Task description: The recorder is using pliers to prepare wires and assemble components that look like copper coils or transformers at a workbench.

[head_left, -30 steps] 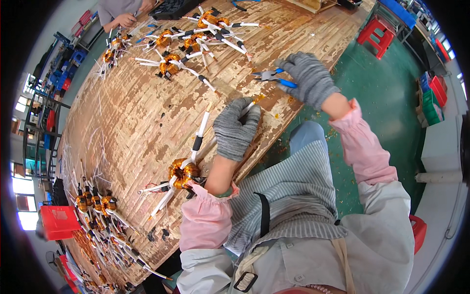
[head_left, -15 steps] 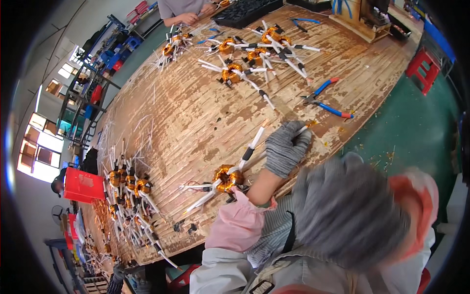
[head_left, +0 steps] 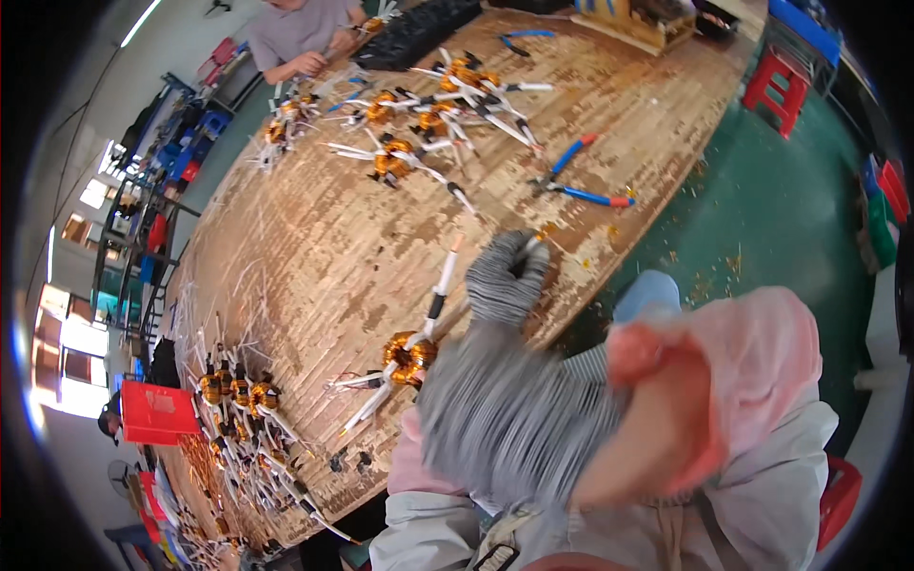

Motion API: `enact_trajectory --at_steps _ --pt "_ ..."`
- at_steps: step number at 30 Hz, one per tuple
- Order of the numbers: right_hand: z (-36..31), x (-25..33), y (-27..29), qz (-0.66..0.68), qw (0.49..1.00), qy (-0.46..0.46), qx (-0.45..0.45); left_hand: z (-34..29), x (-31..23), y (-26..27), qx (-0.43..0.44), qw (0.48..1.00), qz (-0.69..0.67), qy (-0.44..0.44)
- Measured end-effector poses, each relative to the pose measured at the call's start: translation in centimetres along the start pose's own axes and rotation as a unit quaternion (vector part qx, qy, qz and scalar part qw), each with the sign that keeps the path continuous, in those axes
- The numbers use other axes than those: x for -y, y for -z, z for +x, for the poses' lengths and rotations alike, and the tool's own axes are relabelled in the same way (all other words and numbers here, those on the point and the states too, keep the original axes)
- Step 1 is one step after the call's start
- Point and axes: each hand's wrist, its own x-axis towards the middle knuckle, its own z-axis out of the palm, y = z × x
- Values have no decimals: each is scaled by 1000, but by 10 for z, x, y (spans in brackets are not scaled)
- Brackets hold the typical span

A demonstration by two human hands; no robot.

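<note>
My left hand [head_left: 505, 278], in a grey striped knit glove, rests on the wooden table near its right edge. Its fingers are closed around a white-sleeved wire lead [head_left: 535, 242], whose bare end sticks out past the thumb. That lead seems to run back to a copper-wound toroidal coil [head_left: 407, 358], just left of the hand; another white lead with a black sleeve [head_left: 438, 303] points away from the coil. My right hand [head_left: 505, 419], gloved alike, passes over my left forearm close to the coil. Motion smears its fingers, so whether it holds anything is hidden.
Blue-and-red cutting pliers [head_left: 583, 181] lie open beyond my left hand. Several finished-looking coils [head_left: 392, 157] sit farther back, and a heap of coils [head_left: 243, 404] is at left by a red bin [head_left: 160, 411]. A person [head_left: 305, 38] works across the table.
My right hand has swung left from over my lap to across my left forearm. The left hand keeps its grip on the lead. The whole view has shifted, moving the table leftward.
</note>
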Motion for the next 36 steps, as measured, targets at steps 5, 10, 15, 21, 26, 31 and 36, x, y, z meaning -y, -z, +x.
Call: enact_trajectory --at_steps 5,10,15,21,26,31,36 --pt "-1 -37 -63 83 984 -157 -2 12 38 5 109 971 168 -133" --pt "-31 -45 -103 237 947 -218 7 8 2 7 78 991 46 -104" --pt "-34 -46 -105 328 914 -236 33 9 5 6 96 990 49 -93" --pt "-40 -43 -111 314 915 -252 1 11 6 7 85 988 86 -95" --pt "-45 -36 -126 336 897 -259 -126 12 -1 12 53 973 180 -133" --pt "-40 -28 -138 730 571 -364 -95 6 0 24 75 983 143 -88" --pt "-39 2 -157 930 91 -315 -164 6 -5 23 79 989 103 -76"
